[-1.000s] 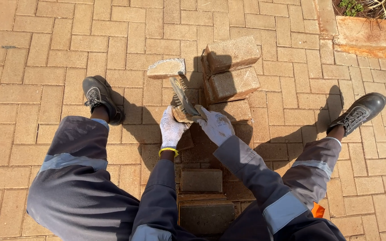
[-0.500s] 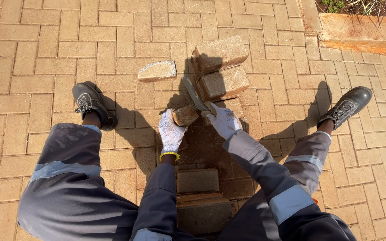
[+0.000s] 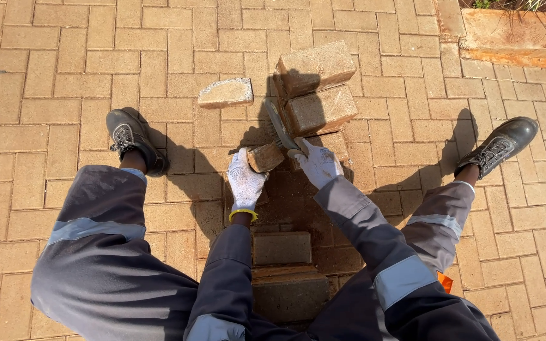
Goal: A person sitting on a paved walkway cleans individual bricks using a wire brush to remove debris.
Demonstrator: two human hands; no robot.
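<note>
Paving gap [image 3: 285,215] lies open between the spread legs, bare sand showing. Left hand [image 3: 246,182], gloved, closed around a brick fragment [image 3: 265,157]. Right hand [image 3: 316,163] wrapped on a trowel [image 3: 278,123], blade up beside two stacked bricks [image 3: 316,85]. One loose brick [image 3: 225,92] nearby. By appearance, lifting done; refilling hardly begun.

1. I see a floor of tan paving bricks [image 3: 64,69] across the whole view.
2. One loose half brick [image 3: 225,92] lies flat on it, apart from the others.
3. Two whole bricks [image 3: 316,85] sit stacked just to its right.
4. Two darker bricks [image 3: 282,249] lie in an opened patch between my legs.
5. Both boots [image 3: 131,136] rest on the paving.
</note>
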